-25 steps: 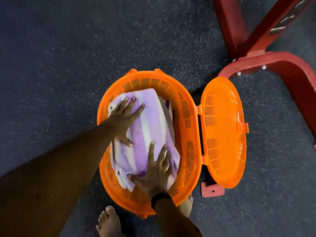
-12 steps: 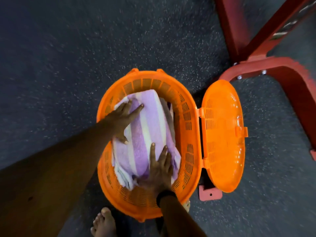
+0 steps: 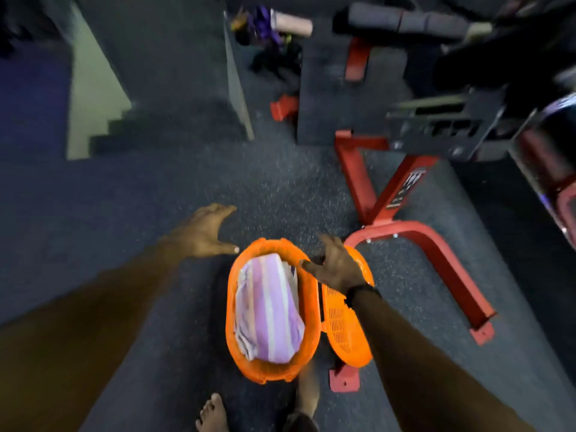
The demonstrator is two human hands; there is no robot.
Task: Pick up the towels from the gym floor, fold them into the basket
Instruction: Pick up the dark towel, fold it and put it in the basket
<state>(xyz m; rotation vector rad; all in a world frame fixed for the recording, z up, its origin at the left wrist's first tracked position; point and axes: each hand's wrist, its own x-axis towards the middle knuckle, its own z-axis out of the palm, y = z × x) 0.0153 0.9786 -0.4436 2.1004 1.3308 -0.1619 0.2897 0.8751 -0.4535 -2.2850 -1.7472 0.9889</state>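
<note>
A folded purple and white striped towel (image 3: 268, 310) lies inside the orange plastic basket (image 3: 307, 330) on the dark gym floor. The basket's hinged lid (image 3: 346, 335) lies swung out to the right. My left hand (image 3: 202, 233) hovers above the floor to the upper left of the basket, fingers spread and holding nothing. My right hand (image 3: 336, 266) hangs above the basket's right rim and lid, fingers relaxed and holding nothing. A black band sits on my right wrist.
A red machine frame (image 3: 436, 254) stands on the floor right of the basket, one red foot (image 3: 343, 380) just below the lid. Black weight gear (image 3: 442, 129) and a bench are beyond. A purple bundle (image 3: 271, 29) lies far back. My bare feet (image 3: 212, 414) are below the basket.
Both hands have lifted off the towel and out of the basket. The view has risen and pulled back, bringing the machines and far floor into sight.
</note>
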